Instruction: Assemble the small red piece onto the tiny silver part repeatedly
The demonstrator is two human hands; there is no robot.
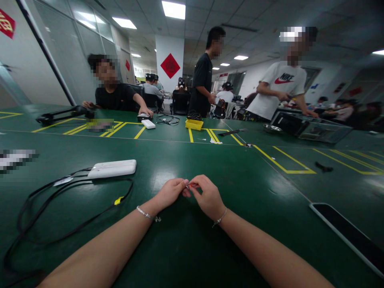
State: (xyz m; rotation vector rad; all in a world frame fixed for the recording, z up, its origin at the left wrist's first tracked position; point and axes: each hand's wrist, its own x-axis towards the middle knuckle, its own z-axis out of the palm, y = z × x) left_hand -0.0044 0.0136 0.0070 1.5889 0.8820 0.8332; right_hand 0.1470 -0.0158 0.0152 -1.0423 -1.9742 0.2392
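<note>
My left hand (174, 193) and my right hand (207, 195) meet fingertip to fingertip above the green table (240, 168). Between them is a tiny shiny object (188, 185) with a spot of orange-red; its exact shape is too small to tell. The left thumb and fingers pinch its left side. On the other side, the right thumb and index finger close on the reddish end. Both wrists wear thin bracelets.
A white power bank (113, 169) with black looped cables lies at left, a dark flat device (345, 236) at right. Farther back are a yellow tray (194, 124), a clear case (322, 130) and yellow tape lines. Several people are beyond, one seated with a hand on the table.
</note>
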